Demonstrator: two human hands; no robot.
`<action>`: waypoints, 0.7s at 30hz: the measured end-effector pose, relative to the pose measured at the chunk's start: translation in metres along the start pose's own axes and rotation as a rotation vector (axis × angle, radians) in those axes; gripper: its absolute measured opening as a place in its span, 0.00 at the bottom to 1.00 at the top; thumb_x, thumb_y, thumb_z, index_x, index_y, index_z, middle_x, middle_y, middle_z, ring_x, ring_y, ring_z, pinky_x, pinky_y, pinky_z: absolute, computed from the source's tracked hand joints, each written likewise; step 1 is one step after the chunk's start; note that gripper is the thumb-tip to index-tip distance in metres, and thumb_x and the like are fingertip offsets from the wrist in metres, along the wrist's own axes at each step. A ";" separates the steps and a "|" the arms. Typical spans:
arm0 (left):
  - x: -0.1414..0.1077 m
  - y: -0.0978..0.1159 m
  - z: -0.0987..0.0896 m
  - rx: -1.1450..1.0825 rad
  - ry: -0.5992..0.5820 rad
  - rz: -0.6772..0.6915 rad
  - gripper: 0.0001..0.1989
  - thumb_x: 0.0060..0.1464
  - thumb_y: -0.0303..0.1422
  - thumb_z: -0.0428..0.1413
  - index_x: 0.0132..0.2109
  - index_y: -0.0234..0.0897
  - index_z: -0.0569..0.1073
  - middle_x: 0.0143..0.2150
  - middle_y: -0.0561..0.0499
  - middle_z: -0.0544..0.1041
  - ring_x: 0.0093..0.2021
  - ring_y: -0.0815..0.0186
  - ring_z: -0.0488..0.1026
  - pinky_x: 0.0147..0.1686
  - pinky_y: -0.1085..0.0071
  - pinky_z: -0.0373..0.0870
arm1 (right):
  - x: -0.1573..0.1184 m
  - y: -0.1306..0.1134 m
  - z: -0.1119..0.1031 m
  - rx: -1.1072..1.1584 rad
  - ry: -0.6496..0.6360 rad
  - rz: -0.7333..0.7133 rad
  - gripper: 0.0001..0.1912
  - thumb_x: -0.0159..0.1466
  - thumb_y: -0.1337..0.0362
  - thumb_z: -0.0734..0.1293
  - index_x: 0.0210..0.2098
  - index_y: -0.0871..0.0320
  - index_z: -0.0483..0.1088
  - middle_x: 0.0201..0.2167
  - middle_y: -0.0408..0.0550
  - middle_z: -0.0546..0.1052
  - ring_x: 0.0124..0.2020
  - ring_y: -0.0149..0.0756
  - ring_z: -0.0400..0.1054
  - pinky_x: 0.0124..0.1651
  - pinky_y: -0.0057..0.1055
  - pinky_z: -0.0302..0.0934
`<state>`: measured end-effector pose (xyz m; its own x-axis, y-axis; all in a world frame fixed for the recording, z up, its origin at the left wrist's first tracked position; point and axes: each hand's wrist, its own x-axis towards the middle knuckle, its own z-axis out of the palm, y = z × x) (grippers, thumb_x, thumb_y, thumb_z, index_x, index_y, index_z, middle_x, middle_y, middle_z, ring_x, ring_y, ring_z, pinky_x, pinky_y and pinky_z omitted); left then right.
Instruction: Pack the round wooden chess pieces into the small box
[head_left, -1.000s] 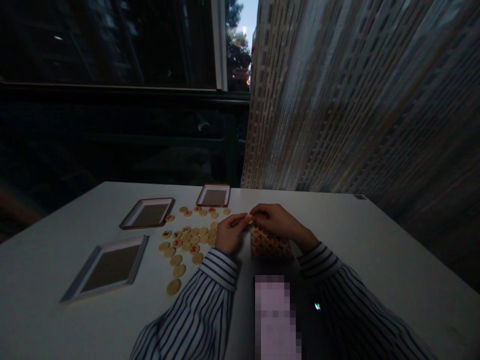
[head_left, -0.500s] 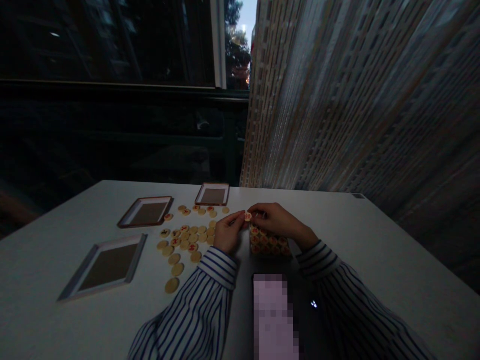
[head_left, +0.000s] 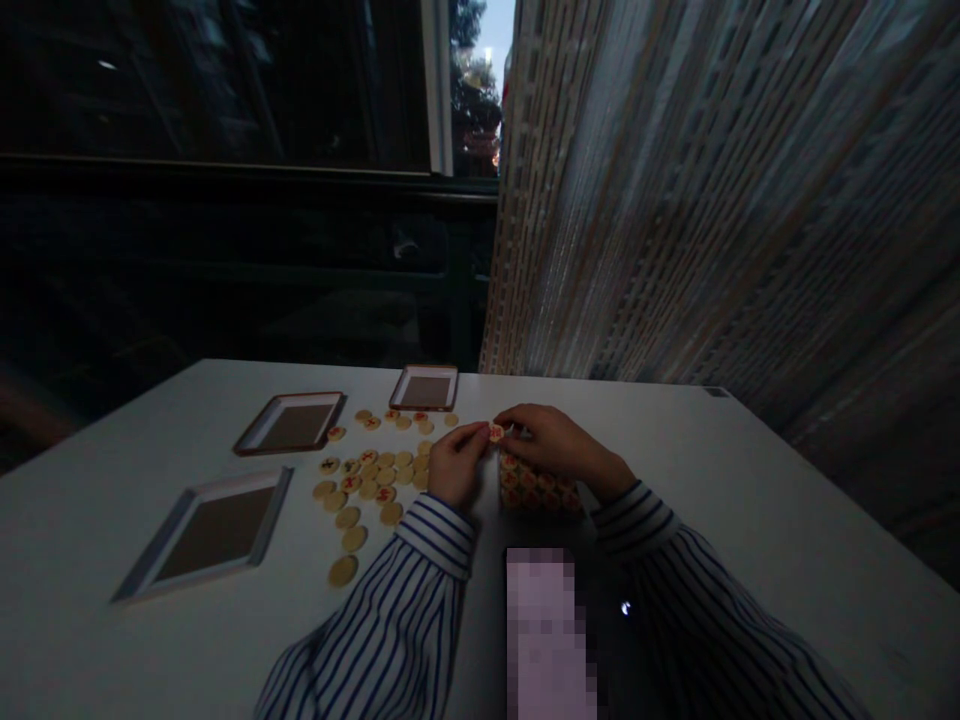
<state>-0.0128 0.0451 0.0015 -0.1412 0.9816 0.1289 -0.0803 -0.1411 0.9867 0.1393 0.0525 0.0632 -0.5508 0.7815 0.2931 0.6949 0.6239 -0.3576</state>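
Observation:
Between the fingertips of both hands is one round xiangqi piece (head_left: pixel 496 433), pale with a red character facing me. My left hand (head_left: pixel 456 465) pinches it from the left. From the right, my right hand (head_left: pixel 559 440) closes its thumb and fingers on it. Just under my right hand sits a compact block of xiangqi pieces (head_left: pixel 541 490) in rows, their red characters facing me; its top is partly hidden by the hand. Left of my left hand, several loose xiangqi pieces (head_left: pixel 368 490) lie scattered, some blank side up, others showing red or dark characters.
Three shallow frame-like trays stand on the white table (head_left: pixel 720 520): a grey one (head_left: pixel 274 520) at the left, a brown-rimmed one (head_left: pixel 289 450) behind it, and another brown-rimmed one (head_left: pixel 424 409) at the back. A phone (head_left: pixel 551 630) with a blurred screen lies nearest me. A curtain (head_left: pixel 637 200) hangs behind.
Almost nothing differs. Both hands stay on the same xiangqi piece, which has tilted slightly; the whole view has shifted a few pixels.

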 end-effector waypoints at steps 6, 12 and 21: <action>0.001 -0.003 0.001 -0.045 -0.020 -0.020 0.14 0.42 0.36 0.58 0.36 0.32 0.76 0.31 0.47 0.77 0.32 0.67 0.71 0.35 0.72 0.68 | -0.001 -0.001 -0.002 -0.029 -0.011 -0.019 0.14 0.59 0.60 0.61 0.43 0.58 0.70 0.38 0.48 0.75 0.37 0.35 0.66 0.40 0.30 0.57; 0.001 -0.004 0.002 -0.053 -0.045 -0.017 0.14 0.43 0.36 0.57 0.37 0.32 0.76 0.34 0.46 0.78 0.33 0.67 0.72 0.36 0.72 0.68 | -0.002 0.001 -0.004 -0.043 -0.031 0.009 0.15 0.59 0.60 0.61 0.44 0.59 0.69 0.39 0.50 0.75 0.38 0.35 0.67 0.40 0.29 0.56; 0.003 -0.010 0.001 0.052 0.007 -0.070 0.12 0.44 0.32 0.56 0.37 0.31 0.75 0.28 0.48 0.77 0.29 0.68 0.72 0.33 0.73 0.69 | -0.003 0.010 -0.005 -0.149 -0.084 0.063 0.15 0.59 0.59 0.61 0.43 0.59 0.69 0.39 0.50 0.75 0.39 0.36 0.67 0.40 0.28 0.55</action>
<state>-0.0110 0.0499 -0.0080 -0.1438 0.9878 0.0589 -0.0387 -0.0651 0.9971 0.1501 0.0566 0.0637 -0.5362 0.8208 0.1968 0.7866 0.5705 -0.2362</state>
